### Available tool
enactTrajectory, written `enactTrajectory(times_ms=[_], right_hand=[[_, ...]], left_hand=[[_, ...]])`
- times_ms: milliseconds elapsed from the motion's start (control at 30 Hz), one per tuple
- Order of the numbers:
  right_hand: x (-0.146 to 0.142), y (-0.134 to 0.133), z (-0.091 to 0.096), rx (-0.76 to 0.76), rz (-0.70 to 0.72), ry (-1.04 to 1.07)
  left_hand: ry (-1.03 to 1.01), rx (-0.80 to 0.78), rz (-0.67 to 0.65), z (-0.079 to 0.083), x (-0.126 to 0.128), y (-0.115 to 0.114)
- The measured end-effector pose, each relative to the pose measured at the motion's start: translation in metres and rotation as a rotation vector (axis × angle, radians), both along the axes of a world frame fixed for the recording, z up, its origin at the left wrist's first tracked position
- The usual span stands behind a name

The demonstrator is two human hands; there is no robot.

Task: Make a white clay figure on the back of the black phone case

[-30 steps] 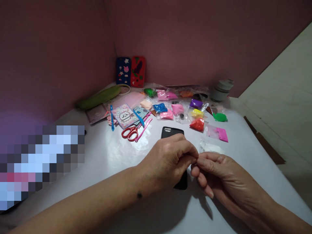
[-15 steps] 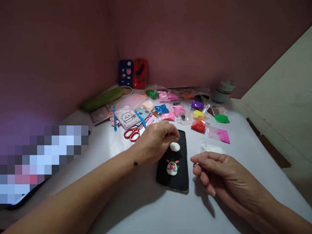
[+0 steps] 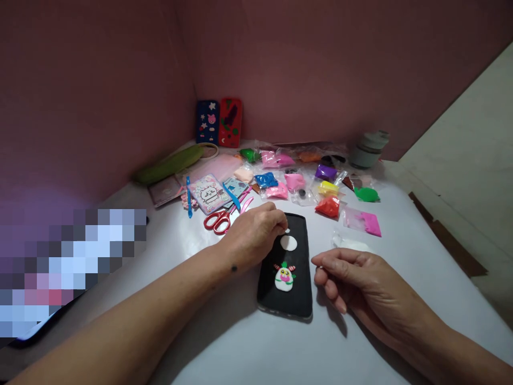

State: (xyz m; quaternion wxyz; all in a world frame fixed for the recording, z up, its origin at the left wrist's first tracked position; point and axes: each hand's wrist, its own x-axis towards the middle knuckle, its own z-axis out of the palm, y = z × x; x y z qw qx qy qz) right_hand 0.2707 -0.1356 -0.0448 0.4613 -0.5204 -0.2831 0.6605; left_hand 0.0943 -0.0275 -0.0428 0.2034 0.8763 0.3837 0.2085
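A black phone case lies on the white table. On it sits a small clay figure, white with pink and green details, and above that a flat white clay disc. My left hand rests at the case's upper left edge, its fingers curled and pinched on a tiny white bit next to the disc. My right hand hovers just right of the case, fingers loosely curled together with thumb and forefinger touching; I cannot see anything in them.
Several small bags of coloured clay lie behind the case, with a white clay bag near my right hand. Red scissors, blue tools and a sticker pack sit at back left. Two decorated cases lean against the wall.
My left hand went from meeting my right hand over the case to the case's top, setting down white clay that now lies pressed flat. My right hand stayed beside the case.
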Motion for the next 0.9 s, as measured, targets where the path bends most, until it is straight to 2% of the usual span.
enactTrajectory(times_ms=[267,600,900], right_hand=[[0.0000,0.0033,-0.0026,-0.021,0.006,-0.008],[0.0009,0.0027,-0.0012,-0.023,0.018,0.020],[0.0007,0.0022,-0.0014,-0.019,0.004,0.023]], left_hand=[[0.086,0.055,0.004,-0.0006,0.0000,-0.0016],[0.073,0.026,-0.006,-0.0055,0.0004,-0.0018],[0.066,-0.007,-0.024,-0.0037,0.0003,-0.0015]])
